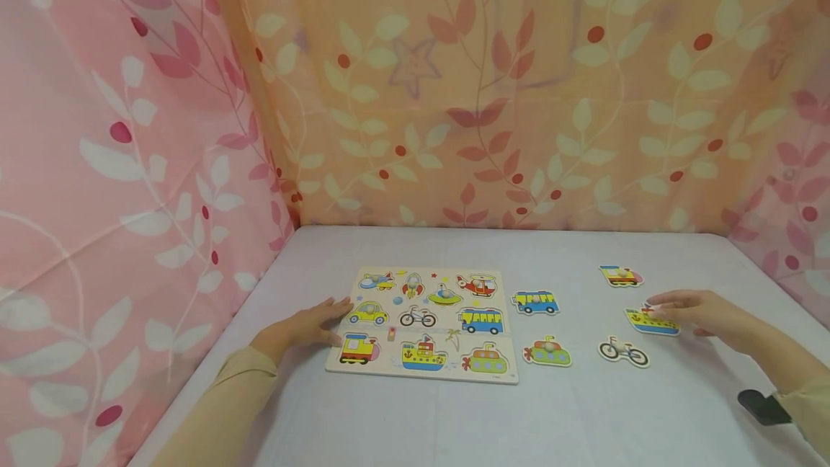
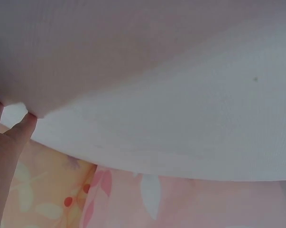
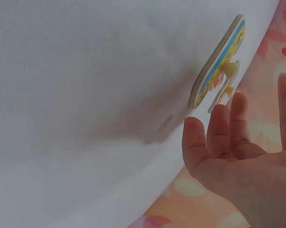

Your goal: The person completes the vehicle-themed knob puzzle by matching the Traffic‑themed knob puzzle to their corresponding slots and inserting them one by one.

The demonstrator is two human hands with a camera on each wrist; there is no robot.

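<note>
A wooden peg puzzle board [image 1: 415, 373] printed with vehicles lies on the table. My left hand [image 1: 311, 324] rests at its left edge, fingers stretched out; the left wrist view shows only two fingers at the side. Knobbed pieces sit in the board, among them the car [image 1: 367, 313] and the helicopter [image 1: 476, 285]. Off to the right, my right hand [image 1: 703, 312] hovers by the ship piece [image 1: 650, 322]. In the right wrist view its fingers [image 3: 219, 130] are relaxed and apart from the knob of the ship piece [image 3: 218, 66].
Around the right hand lie the train piece [image 1: 621, 276] and the bicycle piece [image 1: 624, 352]. Closer to the board are the bus piece [image 1: 535, 302] and the submarine piece [image 1: 547, 352]. A dark object [image 1: 764, 407] is by the right sleeve. Patterned curtains [image 1: 506, 92] enclose the table [image 1: 415, 424].
</note>
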